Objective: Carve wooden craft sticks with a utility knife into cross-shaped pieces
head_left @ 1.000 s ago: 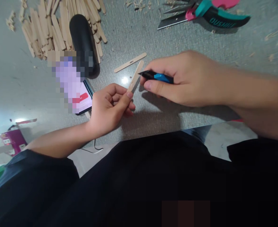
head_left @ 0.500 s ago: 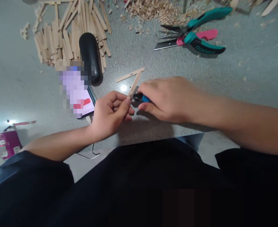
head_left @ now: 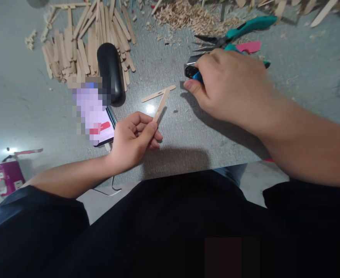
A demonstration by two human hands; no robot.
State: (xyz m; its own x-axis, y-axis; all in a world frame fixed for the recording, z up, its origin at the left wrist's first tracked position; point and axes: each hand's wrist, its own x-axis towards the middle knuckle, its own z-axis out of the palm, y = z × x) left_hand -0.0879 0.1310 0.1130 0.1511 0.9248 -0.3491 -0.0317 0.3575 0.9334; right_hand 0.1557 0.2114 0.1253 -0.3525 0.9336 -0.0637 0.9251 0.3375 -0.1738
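Note:
My left hand pinches a wooden craft stick between thumb and fingertips. The stick points up and right, its far end over a second craft stick with a small dark slot, which lies on the table. My right hand is closed around a small tool with a blue handle and dark head; most of it is hidden in my fingers. Just behind that hand lie teal-handled long-nose pliers and a pink-handled knife, both partly covered.
A heap of craft sticks lies at the back left. In front of it are a black oblong case and a phone with a cable. Wood shavings are piled at the back. A purple box stands far left.
My right hand has moved up and right with the blue-handled tool, away from the stick and over beside the pliers. My left hand stays nearly in place, still pinching the craft stick.

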